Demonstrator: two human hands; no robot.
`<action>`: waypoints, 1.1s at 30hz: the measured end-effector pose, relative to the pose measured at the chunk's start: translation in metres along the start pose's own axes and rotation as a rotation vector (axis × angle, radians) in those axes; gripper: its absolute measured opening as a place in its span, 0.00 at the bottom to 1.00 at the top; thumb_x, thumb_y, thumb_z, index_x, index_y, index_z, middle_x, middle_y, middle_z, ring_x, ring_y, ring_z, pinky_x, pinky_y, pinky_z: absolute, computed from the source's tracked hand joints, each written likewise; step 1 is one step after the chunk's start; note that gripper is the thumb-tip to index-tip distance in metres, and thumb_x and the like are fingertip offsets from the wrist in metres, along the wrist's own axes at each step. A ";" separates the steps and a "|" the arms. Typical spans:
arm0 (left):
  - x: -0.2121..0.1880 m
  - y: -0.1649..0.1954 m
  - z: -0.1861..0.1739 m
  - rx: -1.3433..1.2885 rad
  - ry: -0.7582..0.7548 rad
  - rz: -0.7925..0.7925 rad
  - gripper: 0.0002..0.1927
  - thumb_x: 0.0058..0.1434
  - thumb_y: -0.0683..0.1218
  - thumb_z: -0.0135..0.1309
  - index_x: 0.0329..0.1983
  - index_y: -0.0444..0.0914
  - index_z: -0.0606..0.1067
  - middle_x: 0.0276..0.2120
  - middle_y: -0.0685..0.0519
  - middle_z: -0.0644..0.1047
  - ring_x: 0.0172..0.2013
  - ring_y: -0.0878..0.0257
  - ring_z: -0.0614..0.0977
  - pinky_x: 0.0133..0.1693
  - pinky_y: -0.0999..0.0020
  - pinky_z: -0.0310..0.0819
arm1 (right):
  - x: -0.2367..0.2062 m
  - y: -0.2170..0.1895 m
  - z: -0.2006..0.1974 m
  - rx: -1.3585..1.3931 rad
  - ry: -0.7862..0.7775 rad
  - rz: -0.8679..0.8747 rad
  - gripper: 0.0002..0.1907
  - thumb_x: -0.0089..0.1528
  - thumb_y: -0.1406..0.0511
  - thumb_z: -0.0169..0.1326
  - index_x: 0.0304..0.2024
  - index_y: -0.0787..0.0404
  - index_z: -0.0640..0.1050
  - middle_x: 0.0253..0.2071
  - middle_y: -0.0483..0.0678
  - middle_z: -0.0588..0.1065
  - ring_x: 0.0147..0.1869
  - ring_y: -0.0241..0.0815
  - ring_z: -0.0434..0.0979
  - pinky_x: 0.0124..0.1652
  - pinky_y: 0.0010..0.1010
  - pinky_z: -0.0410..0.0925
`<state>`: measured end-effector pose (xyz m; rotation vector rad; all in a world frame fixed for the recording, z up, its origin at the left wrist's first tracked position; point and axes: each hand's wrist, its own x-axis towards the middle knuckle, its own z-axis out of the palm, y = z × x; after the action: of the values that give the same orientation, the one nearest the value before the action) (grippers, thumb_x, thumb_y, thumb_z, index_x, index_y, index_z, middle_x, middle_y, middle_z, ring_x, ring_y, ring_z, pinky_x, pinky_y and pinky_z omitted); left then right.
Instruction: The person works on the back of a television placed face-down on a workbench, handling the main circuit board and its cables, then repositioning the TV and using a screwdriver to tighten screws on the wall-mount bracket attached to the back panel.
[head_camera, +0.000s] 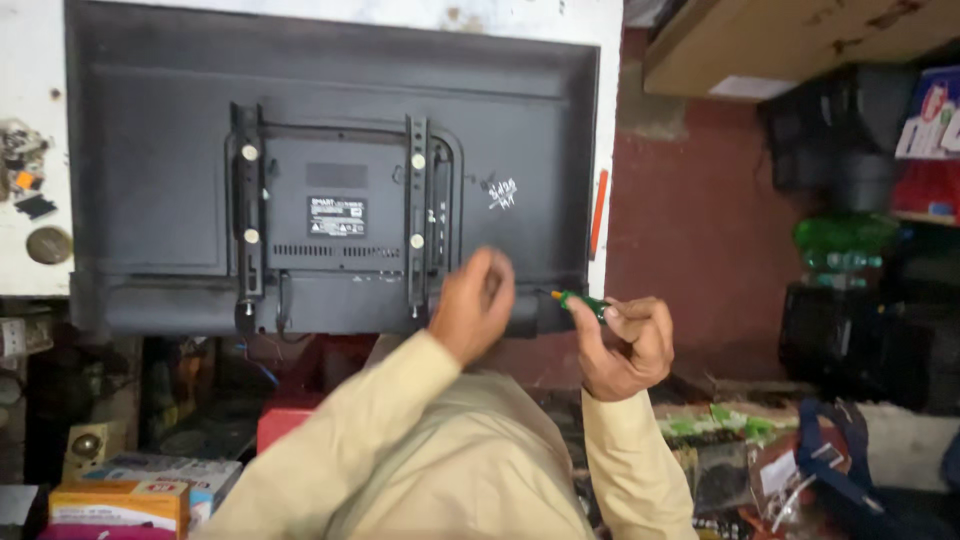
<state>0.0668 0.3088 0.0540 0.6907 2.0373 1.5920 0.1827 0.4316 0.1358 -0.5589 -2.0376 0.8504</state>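
Your right hand (625, 345) pinched the green-handled screwdriver (580, 301) in its grip, tip toward the television back panel (330, 150), while your left hand (475, 305), loosely curled and empty, rested against the panel's lower edge beside it.

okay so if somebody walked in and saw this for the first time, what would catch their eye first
The big black back of a flat television fills the upper left, with two vertical mounting brackets bolted near its middle. Just below its lower edge, the left hand reaches up, fingers curled, while the right hand beside it holds a green-handled screwdriver pointed toward the set. A cluttered shelf sits to the right.
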 end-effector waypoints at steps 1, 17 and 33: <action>-0.020 0.000 -0.004 -0.124 -0.018 -0.047 0.06 0.64 0.37 0.55 0.43 0.35 0.72 0.26 0.52 0.75 0.26 0.64 0.78 0.29 0.69 0.71 | 0.000 0.001 0.000 0.020 -0.006 0.002 0.22 0.53 0.75 0.72 0.33 0.65 0.68 0.36 0.54 0.72 0.41 0.43 0.77 0.43 0.32 0.75; -0.106 -0.067 -0.010 -0.566 -0.270 -0.727 0.04 0.62 0.39 0.59 0.39 0.36 0.79 0.31 0.58 0.77 0.32 0.71 0.75 0.37 0.75 0.71 | 0.005 -0.004 -0.003 0.032 -0.106 -0.103 0.15 0.58 0.79 0.67 0.33 0.66 0.71 0.41 0.56 0.76 0.43 0.50 0.82 0.43 0.33 0.76; -0.103 -0.081 -0.005 -1.065 -0.164 -0.760 0.07 0.62 0.36 0.58 0.44 0.33 0.79 0.37 0.54 0.79 0.37 0.69 0.77 0.41 0.75 0.71 | -0.001 0.004 -0.009 0.127 -0.161 0.025 0.15 0.56 0.76 0.67 0.32 0.66 0.70 0.40 0.56 0.76 0.45 0.45 0.79 0.46 0.35 0.72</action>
<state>0.1339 0.2224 -0.0185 -0.3123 0.8701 1.6999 0.1910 0.4375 0.1362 -0.4586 -2.1061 1.0618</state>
